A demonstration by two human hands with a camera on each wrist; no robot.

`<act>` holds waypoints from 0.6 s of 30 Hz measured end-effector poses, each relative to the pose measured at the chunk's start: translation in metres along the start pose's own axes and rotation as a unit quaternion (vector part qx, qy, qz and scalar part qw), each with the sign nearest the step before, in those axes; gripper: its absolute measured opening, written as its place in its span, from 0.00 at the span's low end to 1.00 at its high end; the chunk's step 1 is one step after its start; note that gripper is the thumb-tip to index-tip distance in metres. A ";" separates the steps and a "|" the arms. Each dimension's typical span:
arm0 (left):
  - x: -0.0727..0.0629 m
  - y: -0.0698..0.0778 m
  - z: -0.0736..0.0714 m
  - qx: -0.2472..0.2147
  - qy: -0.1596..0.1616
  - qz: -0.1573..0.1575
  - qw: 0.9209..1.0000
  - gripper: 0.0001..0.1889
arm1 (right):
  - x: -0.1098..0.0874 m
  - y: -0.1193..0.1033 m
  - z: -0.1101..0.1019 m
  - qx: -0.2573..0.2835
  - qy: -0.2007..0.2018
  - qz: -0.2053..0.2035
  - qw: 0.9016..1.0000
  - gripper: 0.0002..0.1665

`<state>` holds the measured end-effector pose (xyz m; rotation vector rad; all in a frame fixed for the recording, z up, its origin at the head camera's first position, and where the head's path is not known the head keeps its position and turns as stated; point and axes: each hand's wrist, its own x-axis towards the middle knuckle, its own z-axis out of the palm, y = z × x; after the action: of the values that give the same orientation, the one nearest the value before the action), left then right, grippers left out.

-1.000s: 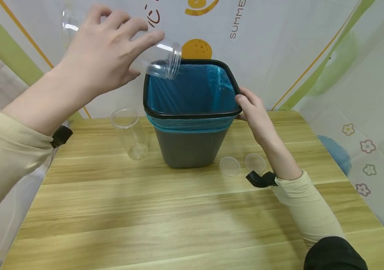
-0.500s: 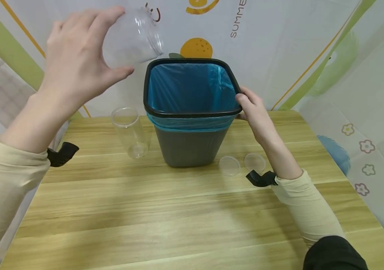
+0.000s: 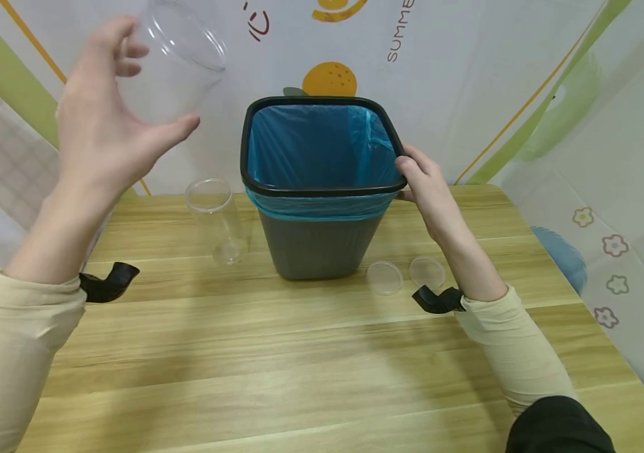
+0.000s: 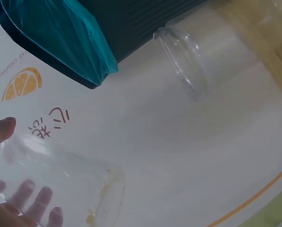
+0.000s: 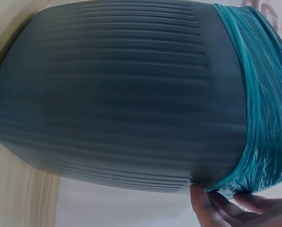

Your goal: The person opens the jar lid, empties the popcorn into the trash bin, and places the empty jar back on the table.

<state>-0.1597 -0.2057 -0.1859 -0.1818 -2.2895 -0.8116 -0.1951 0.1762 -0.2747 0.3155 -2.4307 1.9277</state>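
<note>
My left hand (image 3: 95,119), raised at the upper left in the head view, holds a clear plastic jar (image 3: 177,75), tilted with its mouth up. In the left wrist view, yellowish residue clings near one end of this jar (image 4: 60,175). My right hand (image 3: 428,192) grips the right rim of a grey trash bin (image 3: 322,248); its fingers (image 5: 202,203) lie under the rim in the right wrist view. A blue bag (image 3: 310,145) lines the bin beneath a black rim frame. Left of the bin, a second clear jar (image 3: 217,220) stands upright and uncapped.
Two clear round lids (image 3: 384,278) lie on the wooden table (image 3: 299,365) right of the bin, close to my right forearm. A printed white curtain (image 3: 469,75) hangs behind and beside the table.
The left hand has drawn the jar leftward, away from above the bin, and turned its mouth from sideways to upward. My right hand and the bin have stayed in place.
</note>
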 end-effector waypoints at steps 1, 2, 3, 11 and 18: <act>-0.002 -0.002 0.000 -0.010 0.003 -0.016 1.000 0.47 | 0.000 0.000 0.000 0.000 0.001 0.000 1.000 0.29; -0.003 -0.004 0.000 -0.019 0.006 -0.028 0.999 0.48 | 0.000 0.000 0.000 0.000 0.001 0.001 1.000 0.29; -0.005 -0.007 0.000 -0.029 0.009 -0.039 0.999 0.48 | 0.000 0.000 0.000 0.000 0.001 0.001 1.000 0.29; -0.017 -0.028 0.002 -0.080 0.037 -0.112 0.990 0.47 | 0.000 0.001 0.001 0.001 0.009 0.005 1.000 0.29; -0.033 -0.044 0.004 -0.109 0.047 -0.164 0.979 0.46 | 0.000 0.001 0.001 0.004 0.007 0.002 1.000 0.30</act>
<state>-0.1526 -0.2351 -0.2321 0.1386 -2.1667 -1.2152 -0.1949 0.1754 -0.2759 0.2968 -2.4178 1.9354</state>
